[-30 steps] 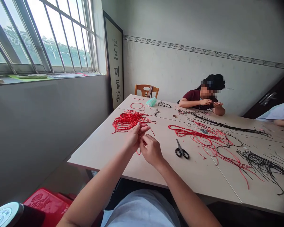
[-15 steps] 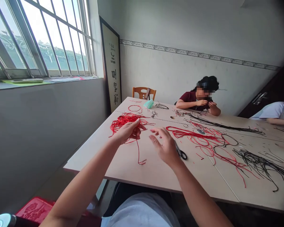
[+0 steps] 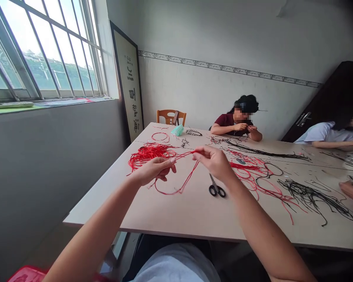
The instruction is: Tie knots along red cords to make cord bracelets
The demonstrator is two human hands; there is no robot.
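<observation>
Above the table, my left hand (image 3: 156, 171) pinches a red cord (image 3: 172, 192) between thumb and fingers. My right hand (image 3: 213, 159) grips the same cord a short way to the right, so a stretch runs between both hands. The rest of the cord hangs below them in a loose loop over the tabletop. Behind my left hand lies a tangled heap of red cords (image 3: 151, 152). A pair of scissors (image 3: 217, 189) with black handles rests just below my right hand. More red cords (image 3: 247, 167) spread to the right of that hand, partly hidden by it.
Black cords (image 3: 312, 196) lie on the right of the table (image 3: 106, 207). A green plastic bag (image 3: 177, 130) and a red cord ring (image 3: 160, 137) sit at the far left. Across the table a person (image 3: 235, 121) handles thin cord; another person (image 3: 323, 133) leans in at right.
My right hand, empty and loosely spread before, now grips the red cord and has closed on it beside my left hand. The cord is raised into a loop. My view has shifted right.
</observation>
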